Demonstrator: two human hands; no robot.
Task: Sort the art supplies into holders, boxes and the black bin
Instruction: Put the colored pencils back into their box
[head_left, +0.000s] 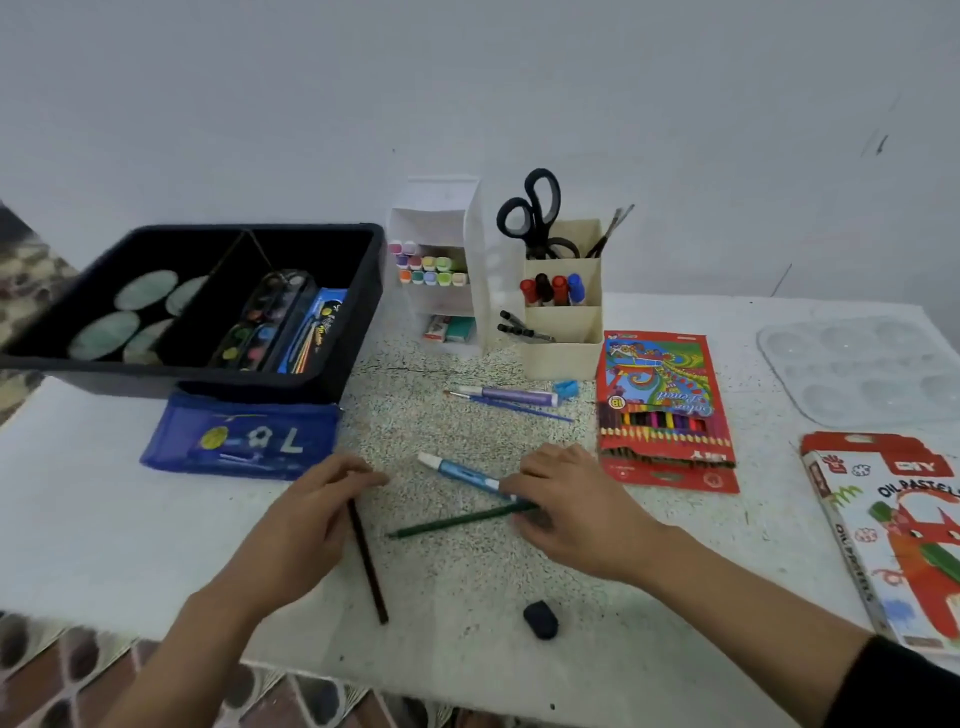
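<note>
Dark lump (540, 619) unclear | right hand (577, 512) hides green pencil (452, 522) end

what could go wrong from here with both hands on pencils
1. The right hand seems to pinch the thin green pencil right beside the blue-and-white pen; lifting may drag or roll that pen away.
2. The small black eraser lies near the front edge of the white speckled table; a forearm sweep might knock it off.

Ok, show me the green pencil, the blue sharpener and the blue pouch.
green pencil (452, 521), head view, middle of its bare shaft.
blue sharpener (565, 388), head view, centre of its body.
blue pouch (244, 439), head view, middle of its mesh front.
</note>
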